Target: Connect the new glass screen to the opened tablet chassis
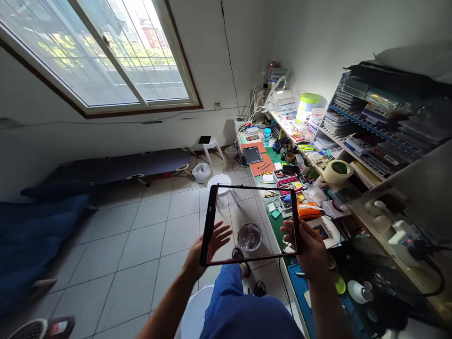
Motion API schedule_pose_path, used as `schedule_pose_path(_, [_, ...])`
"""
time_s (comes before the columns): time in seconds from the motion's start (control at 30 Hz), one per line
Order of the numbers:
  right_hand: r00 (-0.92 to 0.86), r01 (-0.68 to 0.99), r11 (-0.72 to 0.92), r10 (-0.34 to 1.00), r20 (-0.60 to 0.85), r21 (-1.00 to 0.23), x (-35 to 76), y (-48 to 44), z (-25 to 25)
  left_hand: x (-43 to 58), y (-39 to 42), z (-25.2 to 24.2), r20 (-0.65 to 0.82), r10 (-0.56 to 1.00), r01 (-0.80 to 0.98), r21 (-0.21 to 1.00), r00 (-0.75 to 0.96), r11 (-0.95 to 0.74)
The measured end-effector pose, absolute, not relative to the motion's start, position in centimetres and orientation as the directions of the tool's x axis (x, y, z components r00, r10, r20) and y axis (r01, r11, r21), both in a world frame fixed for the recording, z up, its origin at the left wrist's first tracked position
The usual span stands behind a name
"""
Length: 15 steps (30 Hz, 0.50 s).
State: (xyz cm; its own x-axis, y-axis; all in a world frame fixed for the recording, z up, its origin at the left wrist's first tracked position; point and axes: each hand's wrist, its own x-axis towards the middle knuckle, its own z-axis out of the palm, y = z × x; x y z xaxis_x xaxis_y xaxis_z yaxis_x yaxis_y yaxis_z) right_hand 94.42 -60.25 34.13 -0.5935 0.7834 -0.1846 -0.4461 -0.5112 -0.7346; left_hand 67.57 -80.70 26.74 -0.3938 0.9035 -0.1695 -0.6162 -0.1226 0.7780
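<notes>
A tablet touch-screen glass panel (pixel 209 221) with a black border and a see-through middle is held up in front of me, slightly tilted. My left hand (pixel 196 254) grips its left edge, and the fingers show through the glass behind it. At the right edge, my right hand (pixel 312 247) holds the border, with fingertips also visible through the pane. Through the glass I see a round trash bin (pixel 250 237) with a clear liner on the floor. A dark tablet body (pixel 253 155) lies on an orange mat (pixel 262 168) on the workbench.
The long workbench (pixel 265 194) on my right carries tools, boxes and an orange pouch (pixel 309 210). Above it, a shelf (pixel 360 169) holds tape and stacked parts. White stools (pixel 219 181) stand ahead on the tiles. A folding cot (pixel 116 165) lies along the wall under the window.
</notes>
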Motion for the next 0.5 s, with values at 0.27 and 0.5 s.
schedule_pose_path(0.27, [-0.868,-0.153,-0.553,0.472,-0.156,-0.819,85.5,-52.7,33.9,52.3,-75.8,30.1,-0.252,0.968,-0.602,0.775,-0.013,0.194])
schedule_pose_path(0.5, [-0.979,0.146,-0.434,0.068,-0.194,-0.889,64.7,-48.2,35.8,38.9,-69.7,31.6,-0.200,0.923,-0.524,0.774,0.328,0.354])
